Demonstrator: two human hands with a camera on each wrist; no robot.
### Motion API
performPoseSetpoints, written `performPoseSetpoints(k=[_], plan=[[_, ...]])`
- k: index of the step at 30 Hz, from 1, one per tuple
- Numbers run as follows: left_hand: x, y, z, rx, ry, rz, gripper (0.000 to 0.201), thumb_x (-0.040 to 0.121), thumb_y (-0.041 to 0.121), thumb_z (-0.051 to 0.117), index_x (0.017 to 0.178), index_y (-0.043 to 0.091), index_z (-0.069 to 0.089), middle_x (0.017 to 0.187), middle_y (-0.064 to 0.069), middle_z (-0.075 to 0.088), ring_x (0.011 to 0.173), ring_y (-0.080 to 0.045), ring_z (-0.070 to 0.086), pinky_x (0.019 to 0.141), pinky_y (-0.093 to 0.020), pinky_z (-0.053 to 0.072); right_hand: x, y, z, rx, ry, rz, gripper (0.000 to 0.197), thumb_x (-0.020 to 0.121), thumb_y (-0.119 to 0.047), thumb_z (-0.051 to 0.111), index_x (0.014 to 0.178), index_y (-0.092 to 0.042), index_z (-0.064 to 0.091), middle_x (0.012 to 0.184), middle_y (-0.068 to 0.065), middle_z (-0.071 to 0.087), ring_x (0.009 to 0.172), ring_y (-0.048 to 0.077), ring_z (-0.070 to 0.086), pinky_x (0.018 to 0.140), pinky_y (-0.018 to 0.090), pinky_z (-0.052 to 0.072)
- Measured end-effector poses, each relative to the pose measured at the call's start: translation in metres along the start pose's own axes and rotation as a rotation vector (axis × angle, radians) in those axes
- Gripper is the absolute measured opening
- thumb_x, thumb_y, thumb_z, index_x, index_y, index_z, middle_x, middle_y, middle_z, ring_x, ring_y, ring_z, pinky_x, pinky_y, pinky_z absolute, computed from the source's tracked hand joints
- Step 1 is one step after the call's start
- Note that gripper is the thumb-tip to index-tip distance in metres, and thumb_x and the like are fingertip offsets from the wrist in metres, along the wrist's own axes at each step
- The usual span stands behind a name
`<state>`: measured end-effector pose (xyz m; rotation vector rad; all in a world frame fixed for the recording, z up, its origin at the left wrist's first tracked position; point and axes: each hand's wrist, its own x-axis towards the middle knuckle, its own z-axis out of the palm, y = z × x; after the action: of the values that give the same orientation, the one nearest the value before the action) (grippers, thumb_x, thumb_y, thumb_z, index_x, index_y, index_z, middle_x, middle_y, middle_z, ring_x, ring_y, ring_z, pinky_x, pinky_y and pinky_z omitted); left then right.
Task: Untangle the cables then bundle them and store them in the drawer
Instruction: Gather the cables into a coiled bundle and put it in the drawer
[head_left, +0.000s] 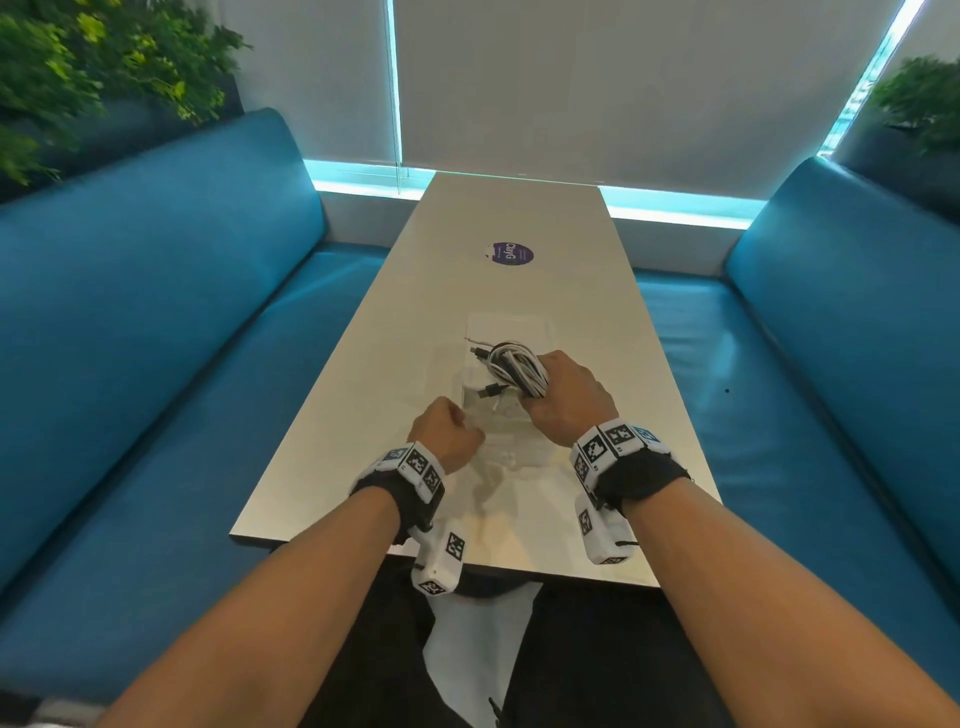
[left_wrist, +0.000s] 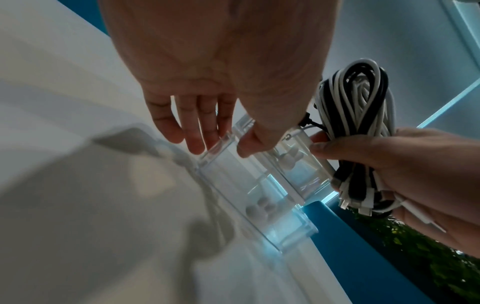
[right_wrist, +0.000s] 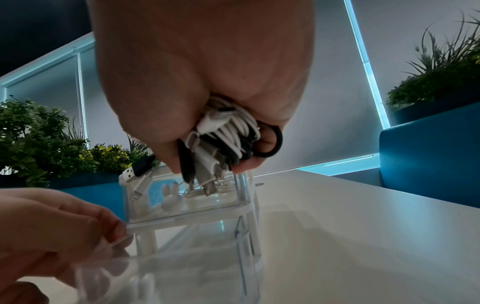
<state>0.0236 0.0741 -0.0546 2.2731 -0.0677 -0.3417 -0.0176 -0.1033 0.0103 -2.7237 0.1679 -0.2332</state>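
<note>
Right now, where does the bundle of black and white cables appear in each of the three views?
Head: centre, in the right hand, cable bundle over the clear drawer unit.
Left wrist: right side, cable bundle.
Right wrist: centre, cable bundle under the palm.
Shared landmark: the clear drawer unit.

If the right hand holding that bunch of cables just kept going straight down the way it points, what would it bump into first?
Most likely the clear drawer unit. The right hand grips the cable bundle directly above it, and the dangling plugs seem to hang at its top compartment, so they would touch first. Depth is hard to judge.
</note>
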Motion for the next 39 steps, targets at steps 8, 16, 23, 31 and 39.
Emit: performPoseSetpoints(k=[8,16,23,31,39], plan=[[-0.008,0.021,-0.035,0.278,-0.446,-0.014,0.012,0.083,0.020,0.073,0.084,0.011,0.065,0.084,-0.007,0.078,0.086,-0.022,0.076,0.075,-0.033,0.056,-0.001,-0.002,-0.001,0.002,-0.003,0.005,0.023,0.085,-0.037,0.062,0.106,-0.029,0.060,0.113,-0.004,0.058,0.094,0.026,0.061,0.075,0.040,0.053],[-0.019,0.021,-0.045,0.344,-0.633,-0.031,0.017,0.081,0.018,0.079,0.089,0.015,0.064,0.076,0.005,0.077,0.083,-0.013,0.076,0.083,-0.032,0.055,-0.003,-0.003,-0.003,0.004,-0.013,0.010,0.024,0.085,-0.037,0.061,0.107,-0.028,0.059,0.114,-0.004,0.057,0.096,0.025,0.060,0.078,0.042,0.053],[-0.012,0.013,-0.047,0.306,-0.597,-0.001,0.033,0.080,0.035,0.081,0.098,0.015,0.064,0.090,0.002,0.078,0.087,-0.017,0.075,0.086,-0.035,0.057,-0.003,-0.005,-0.004,-0.005,-0.022,0.021,0.024,0.084,-0.038,0.060,0.107,-0.029,0.059,0.113,-0.004,0.057,0.095,0.025,0.060,0.079,0.042,0.053],[-0.004,0.010,-0.036,0.393,-0.002,0.544,0.110,0.077,0.019,0.079,0.156,0.032,0.003,0.162,0.019,-0.011,0.145,-0.023,0.030,0.107,-0.044,0.046,-0.005,-0.004,-0.005,-0.011,-0.013,-0.003,0.025,0.085,-0.036,0.061,0.109,-0.026,0.060,0.115,-0.004,0.058,0.096,0.025,0.060,0.077,0.042,0.053],[0.008,0.012,-0.045,0.571,-0.127,0.563,0.092,0.083,0.029,0.077,0.155,0.026,0.020,0.161,0.025,-0.006,0.110,-0.031,0.063,0.086,-0.044,0.055,-0.013,-0.001,-0.008,-0.050,0.004,-0.082,0.020,0.085,-0.040,0.060,0.104,-0.030,0.059,0.108,-0.009,0.055,0.086,0.020,0.059,0.070,0.037,0.051]])
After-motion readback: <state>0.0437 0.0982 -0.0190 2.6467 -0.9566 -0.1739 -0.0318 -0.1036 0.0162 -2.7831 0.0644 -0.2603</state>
